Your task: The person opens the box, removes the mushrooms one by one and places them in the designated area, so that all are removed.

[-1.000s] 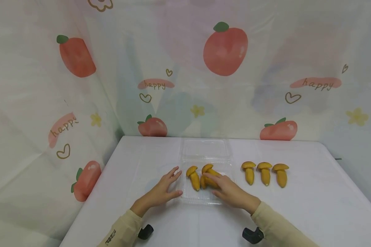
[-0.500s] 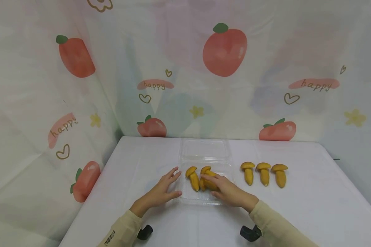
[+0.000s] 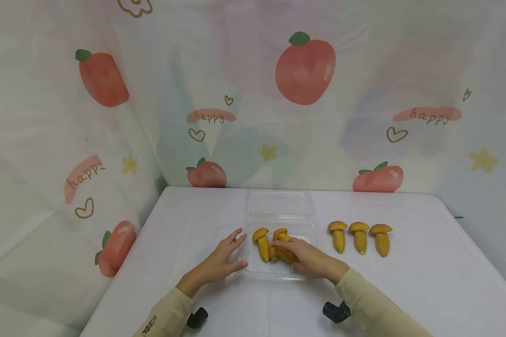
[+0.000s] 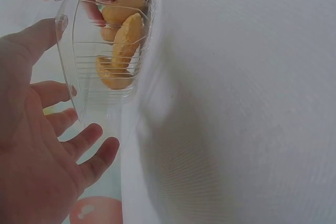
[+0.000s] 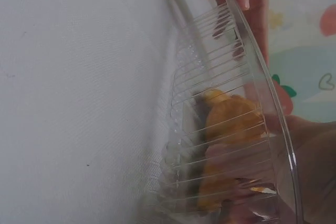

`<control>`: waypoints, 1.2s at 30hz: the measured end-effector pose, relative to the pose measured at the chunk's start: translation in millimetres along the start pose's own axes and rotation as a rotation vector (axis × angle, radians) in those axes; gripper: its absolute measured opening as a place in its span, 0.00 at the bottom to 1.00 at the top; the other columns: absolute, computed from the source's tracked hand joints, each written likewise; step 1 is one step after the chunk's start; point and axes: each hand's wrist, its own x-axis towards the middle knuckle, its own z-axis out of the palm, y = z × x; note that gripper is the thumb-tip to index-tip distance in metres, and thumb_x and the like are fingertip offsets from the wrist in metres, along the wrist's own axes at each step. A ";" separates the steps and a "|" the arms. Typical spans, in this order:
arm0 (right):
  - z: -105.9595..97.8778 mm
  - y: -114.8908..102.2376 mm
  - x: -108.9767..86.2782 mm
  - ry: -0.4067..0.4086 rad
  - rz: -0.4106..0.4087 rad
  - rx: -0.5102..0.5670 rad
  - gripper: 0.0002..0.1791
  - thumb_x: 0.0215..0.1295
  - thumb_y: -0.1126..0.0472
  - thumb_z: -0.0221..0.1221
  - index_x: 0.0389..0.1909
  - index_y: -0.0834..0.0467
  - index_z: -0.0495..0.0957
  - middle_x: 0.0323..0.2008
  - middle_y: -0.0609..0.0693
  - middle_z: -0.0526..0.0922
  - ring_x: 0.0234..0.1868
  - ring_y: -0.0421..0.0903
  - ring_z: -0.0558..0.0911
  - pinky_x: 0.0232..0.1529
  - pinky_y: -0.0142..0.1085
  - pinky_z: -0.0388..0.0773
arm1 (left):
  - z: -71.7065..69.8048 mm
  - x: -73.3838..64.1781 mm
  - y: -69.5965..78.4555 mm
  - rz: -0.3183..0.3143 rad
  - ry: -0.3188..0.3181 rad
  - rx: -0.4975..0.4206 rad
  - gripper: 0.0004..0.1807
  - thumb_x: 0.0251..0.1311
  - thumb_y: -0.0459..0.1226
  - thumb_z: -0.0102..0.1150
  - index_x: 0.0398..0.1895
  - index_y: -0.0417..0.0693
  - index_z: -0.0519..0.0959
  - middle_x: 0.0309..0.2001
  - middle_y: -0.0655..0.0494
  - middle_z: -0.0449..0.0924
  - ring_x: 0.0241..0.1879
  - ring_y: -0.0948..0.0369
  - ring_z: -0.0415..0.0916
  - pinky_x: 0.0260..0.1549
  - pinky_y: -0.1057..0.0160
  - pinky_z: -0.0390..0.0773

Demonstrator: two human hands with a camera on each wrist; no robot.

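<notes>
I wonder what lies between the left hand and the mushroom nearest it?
Only the clear ribbed wall of the box stands between the left hand and that mushroom; the left wrist view shows it.

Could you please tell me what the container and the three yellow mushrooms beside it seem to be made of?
Container: thin, clear, glossy plastic, most likely; things show through its ribbed walls, and its edges catch light.

Three yellow mushrooms: perhaps moulded foam or plastic, fairly matte, as their shapes and even colour look so alike; real mushrooms can't be ruled out by look.
</notes>
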 end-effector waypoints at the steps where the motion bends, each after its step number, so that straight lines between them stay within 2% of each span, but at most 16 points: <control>1: 0.4 0.1 0.5 0.008 0.002 -0.007 0.37 0.58 0.74 0.67 0.70 0.57 0.70 0.57 0.58 0.79 0.56 0.56 0.79 0.61 0.58 0.76 | 0.1 0.0 -0.1 0.001 0.000 0.002 0.41 0.68 0.47 0.62 0.80 0.46 0.57 0.83 0.50 0.43 0.78 0.40 0.51 0.71 0.33 0.61; 9: 2.6 0.6 3.6 0.040 0.026 -0.036 0.35 0.56 0.74 0.68 0.66 0.56 0.71 0.49 0.50 0.80 0.49 0.48 0.79 0.55 0.51 0.80 | 0.2 -0.5 -0.3 -0.001 -0.003 -0.001 0.42 0.68 0.46 0.63 0.80 0.46 0.57 0.83 0.49 0.43 0.79 0.41 0.50 0.71 0.33 0.60; 16: 3.5 4.2 3.1 0.098 -0.033 -0.012 0.24 0.70 0.71 0.58 0.66 0.59 0.71 0.50 0.50 0.83 0.52 0.49 0.82 0.59 0.50 0.81 | 0.3 -0.4 -0.8 0.006 -0.001 0.008 0.42 0.68 0.47 0.63 0.79 0.45 0.57 0.83 0.49 0.43 0.78 0.41 0.51 0.71 0.34 0.61; 20: 2.9 5.7 1.0 0.109 -0.041 -0.002 0.24 0.75 0.67 0.54 0.70 0.59 0.67 0.55 0.52 0.83 0.55 0.52 0.83 0.61 0.51 0.79 | 0.5 -0.1 -1.5 0.008 0.003 0.012 0.42 0.68 0.46 0.62 0.80 0.45 0.57 0.83 0.48 0.43 0.78 0.41 0.51 0.71 0.34 0.61; 25: -0.1 5.6 -2.7 0.109 -0.031 0.058 0.27 0.75 0.70 0.50 0.73 0.57 0.64 0.66 0.57 0.77 0.66 0.59 0.77 0.68 0.56 0.72 | 1.5 0.2 -1.5 0.013 0.004 0.005 0.41 0.68 0.47 0.62 0.79 0.45 0.57 0.83 0.49 0.44 0.78 0.40 0.52 0.71 0.33 0.61; 29: -4.1 5.8 -4.3 0.132 -0.034 0.116 0.30 0.73 0.76 0.45 0.74 0.58 0.63 0.69 0.58 0.74 0.72 0.61 0.71 0.71 0.58 0.67 | 1.8 0.6 -2.4 0.029 0.007 0.001 0.41 0.68 0.47 0.62 0.79 0.44 0.57 0.83 0.49 0.43 0.78 0.41 0.52 0.71 0.34 0.61; 32: -8.6 5.6 -5.7 0.155 -0.025 0.185 0.33 0.68 0.78 0.43 0.75 0.59 0.61 0.70 0.58 0.73 0.69 0.61 0.72 0.68 0.57 0.71 | 1.0 0.6 -2.9 0.030 0.008 0.008 0.41 0.69 0.48 0.62 0.79 0.45 0.57 0.83 0.49 0.44 0.78 0.42 0.52 0.71 0.35 0.61; 36: -14.9 6.7 -8.0 0.162 0.017 0.290 0.36 0.65 0.74 0.46 0.76 0.57 0.58 0.68 0.59 0.71 0.61 0.58 0.75 0.58 0.45 0.78 | -0.4 0.6 -2.8 0.016 0.004 0.013 0.42 0.68 0.49 0.62 0.80 0.46 0.57 0.83 0.51 0.43 0.79 0.42 0.52 0.72 0.36 0.61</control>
